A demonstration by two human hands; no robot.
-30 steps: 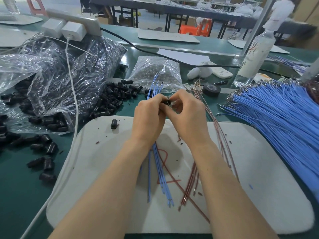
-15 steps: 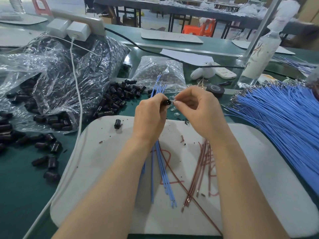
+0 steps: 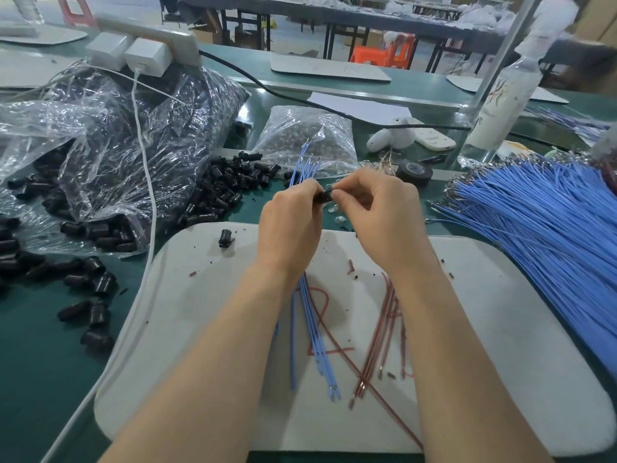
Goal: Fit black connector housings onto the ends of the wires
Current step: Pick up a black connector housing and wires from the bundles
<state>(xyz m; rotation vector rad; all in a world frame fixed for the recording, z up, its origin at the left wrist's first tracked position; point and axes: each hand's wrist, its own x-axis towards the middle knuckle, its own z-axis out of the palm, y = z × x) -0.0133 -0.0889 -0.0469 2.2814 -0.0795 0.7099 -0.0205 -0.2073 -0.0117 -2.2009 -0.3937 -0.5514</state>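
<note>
My left hand grips a small black connector housing at its fingertips, above the far edge of the white mat. A bunch of blue wires passes through that hand, with its tips sticking out beyond the knuckles. My right hand meets it from the right, thumb and forefinger pinching at the housing's right end. What sits between those fingertips is hidden. Red-brown wires lie on the mat and run out from under my right wrist.
Loose black housings spill from a large plastic bag at the left; one lies on the mat. A small bag of parts, a tape roll and a bottle stand behind. A thick blue wire bundle fills the right.
The red-brown wires, which reached up past my right hand, have slid down and now lie on the mat below the wrist. My right fingertips shifted to the housing's right end.
</note>
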